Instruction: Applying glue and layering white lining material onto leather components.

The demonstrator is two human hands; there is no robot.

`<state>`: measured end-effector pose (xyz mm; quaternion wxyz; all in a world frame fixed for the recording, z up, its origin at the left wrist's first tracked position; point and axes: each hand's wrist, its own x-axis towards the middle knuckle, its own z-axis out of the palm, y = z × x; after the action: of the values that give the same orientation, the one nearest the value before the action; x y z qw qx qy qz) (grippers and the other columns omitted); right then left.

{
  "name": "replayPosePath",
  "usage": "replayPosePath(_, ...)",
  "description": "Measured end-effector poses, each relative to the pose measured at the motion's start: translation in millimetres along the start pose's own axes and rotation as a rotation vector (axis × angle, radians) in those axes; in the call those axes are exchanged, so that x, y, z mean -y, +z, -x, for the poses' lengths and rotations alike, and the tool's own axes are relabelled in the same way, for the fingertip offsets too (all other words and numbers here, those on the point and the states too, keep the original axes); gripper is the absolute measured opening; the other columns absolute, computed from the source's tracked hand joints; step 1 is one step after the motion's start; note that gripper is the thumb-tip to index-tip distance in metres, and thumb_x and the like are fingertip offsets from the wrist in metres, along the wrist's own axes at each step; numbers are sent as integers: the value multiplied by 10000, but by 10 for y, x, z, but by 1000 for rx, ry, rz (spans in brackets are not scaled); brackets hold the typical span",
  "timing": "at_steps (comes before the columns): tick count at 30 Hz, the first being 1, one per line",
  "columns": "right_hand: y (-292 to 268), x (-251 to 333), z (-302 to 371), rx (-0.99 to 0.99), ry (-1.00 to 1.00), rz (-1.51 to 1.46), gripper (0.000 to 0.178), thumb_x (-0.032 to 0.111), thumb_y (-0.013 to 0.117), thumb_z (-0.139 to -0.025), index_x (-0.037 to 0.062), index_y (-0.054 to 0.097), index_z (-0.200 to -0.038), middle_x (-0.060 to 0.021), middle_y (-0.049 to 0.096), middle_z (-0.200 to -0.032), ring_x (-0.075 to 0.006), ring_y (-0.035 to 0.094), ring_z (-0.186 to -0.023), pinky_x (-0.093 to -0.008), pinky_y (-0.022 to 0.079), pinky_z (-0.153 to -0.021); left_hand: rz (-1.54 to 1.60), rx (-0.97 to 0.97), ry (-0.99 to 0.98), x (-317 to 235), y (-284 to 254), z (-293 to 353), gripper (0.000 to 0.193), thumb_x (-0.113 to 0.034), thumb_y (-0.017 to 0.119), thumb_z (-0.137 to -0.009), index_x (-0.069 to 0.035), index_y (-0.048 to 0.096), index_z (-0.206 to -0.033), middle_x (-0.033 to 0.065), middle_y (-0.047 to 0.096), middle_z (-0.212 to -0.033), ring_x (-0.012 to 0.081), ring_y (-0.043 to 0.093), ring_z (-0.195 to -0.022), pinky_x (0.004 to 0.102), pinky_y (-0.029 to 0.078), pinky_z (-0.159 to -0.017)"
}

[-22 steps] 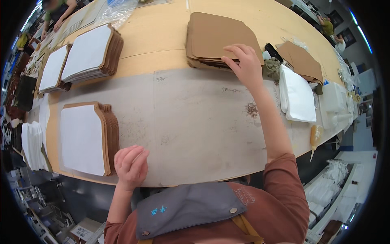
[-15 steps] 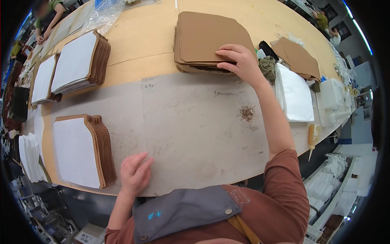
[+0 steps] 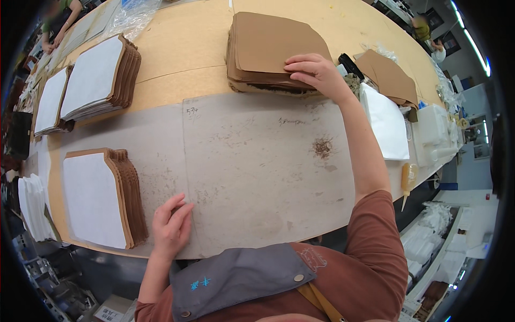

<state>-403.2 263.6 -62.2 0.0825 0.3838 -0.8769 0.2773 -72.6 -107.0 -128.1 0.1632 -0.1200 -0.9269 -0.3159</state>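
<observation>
At the far middle of the table lies a thick stack of brown sheets [image 3: 279, 43], cut with one rounded corner. My right hand [image 3: 316, 75] is at its near right edge, fingers drawn together on the margin of the top sheet; the thumb is partly hidden. My left hand [image 3: 171, 225] holds nothing, its fingers loosely apart low over the grey mat [image 3: 257, 172]. To its left sits a stack of brown pieces topped with white paper [image 3: 94, 198]. Two similar stacks lie farther back, a larger one [image 3: 96, 75] and a smaller one [image 3: 51, 102].
On the right are a white sheet stack [image 3: 383, 123], a loose brown piece [image 3: 389, 75], a black object [image 3: 350, 66] and an amber squeeze bottle [image 3: 409, 180]. White folded material [image 3: 35, 206] stands at the left edge. Brown crumbs [image 3: 322, 147] dot the mat. Other people work across the room.
The fingers of my right hand have drawn closer together at the sheet's edge. My left hand stays near the same spot. The whole view has shifted slightly.
</observation>
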Motion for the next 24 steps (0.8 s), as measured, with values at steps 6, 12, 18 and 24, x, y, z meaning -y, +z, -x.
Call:
replayPosePath(6, 62, 127, -47, -163, -116, 223, 104, 145, 747, -851, 70, 745, -923, -15, 727, -992, -242, 642, -1000, -355, 518, -868, 50, -4, -50, 23, -8, -8, 249, 63, 714, -795, -57, 724, -1013, 106, 644, -1240, 217, 676, -907, 339, 523, -793)
replayPosePath(12, 69, 168, -74, -220, 29, 243, 112, 139, 748, -847, 37, 700, -841, -56, 671, -851, -251, 621, -904, -379, 508, -809, 85, -2, -50, 37, -5, -23, 248, 77, 711, -794, -45, 718, -1010, 111, 639, -1246, 215, 674, -898, 336, 521, -787)
replayPosePath(18, 24, 211, 54, -167, 271, -159, 134, 147, 734, -882, 15, 711, -892, -58, 715, -934, -243, 633, -949, -334, 507, -805, 91, -4, -53, 11, -13, 2, 244, 81, 703, -803, -37, 713, -1016, 112, 636, -1253, 210, 676, -891, 330, 518, -786)
replayPosePath(24, 8, 905, 347, -445, -112, 224, 77, 113, 767, -841, 62, 722, -877, -31, 731, -956, -230, 668, -859, -330, 496, -783, 96, 1, -47, 18, -9, 15, 271, 69, 708, -808, -40, 708, -1057, 121, 630, -1269, 224, 675, -928, 340, 523, -814)
